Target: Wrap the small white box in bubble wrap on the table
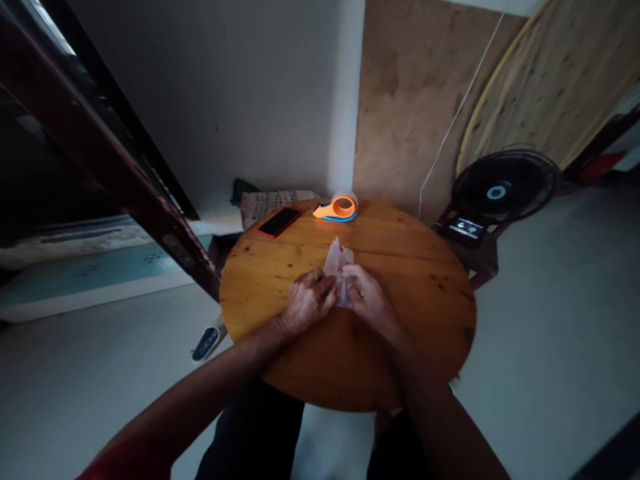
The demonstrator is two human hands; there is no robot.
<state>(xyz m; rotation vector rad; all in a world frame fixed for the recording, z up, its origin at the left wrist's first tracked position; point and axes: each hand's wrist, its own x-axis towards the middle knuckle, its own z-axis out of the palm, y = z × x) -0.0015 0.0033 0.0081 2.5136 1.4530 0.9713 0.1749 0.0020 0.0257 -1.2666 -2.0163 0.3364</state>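
A small clear plastic wrapper (336,261) stands up between both hands over the middle of the round wooden table (420,313). My left hand (307,301) is closed, pinching the wrapper's left side. My right hand (367,295) is closed too, gripping its right side. The wrapper's lower part is hidden behind my fingers, and what it contains cannot be made out.
An orange and blue tape dispenser (337,207) sits at the table's far edge, with a red-edged phone (279,221) to its left. A black fan (505,185) stands at the right. A dark wooden beam (100,147) slants at the left. Boards lean against the back wall.
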